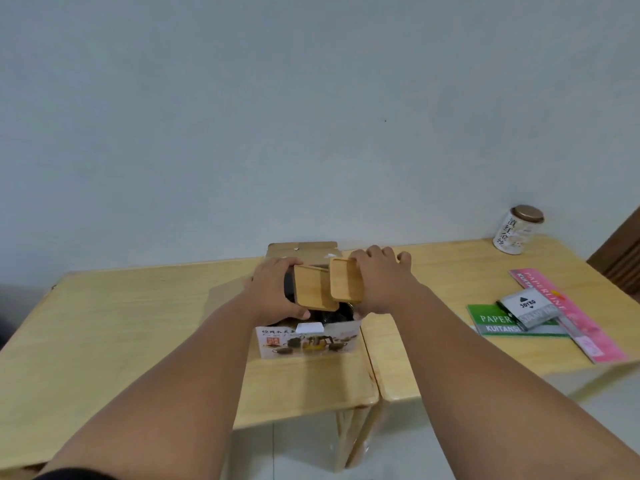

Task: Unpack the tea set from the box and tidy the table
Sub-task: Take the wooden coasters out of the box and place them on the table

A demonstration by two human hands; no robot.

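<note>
The printed tea set box [308, 342] stands open in the middle of the wooden table [121, 334], its flaps up at the back. Both hands are over its opening. My left hand [273, 292] grips a square wooden coaster [313, 289], with something dark behind it that I cannot make out. My right hand [375, 282] holds a second wooden coaster [344, 280], tilted upright and overlapping the first one's right edge. Dark contents show inside the box below the coasters.
A second table [450, 362] adjoins on the right. On it lie a green receipt book [495, 320], a grey stamp pad box [530, 308] and a pink receipt book [581, 327]. A white tea tin [517, 230] stands at the far right by the wall.
</note>
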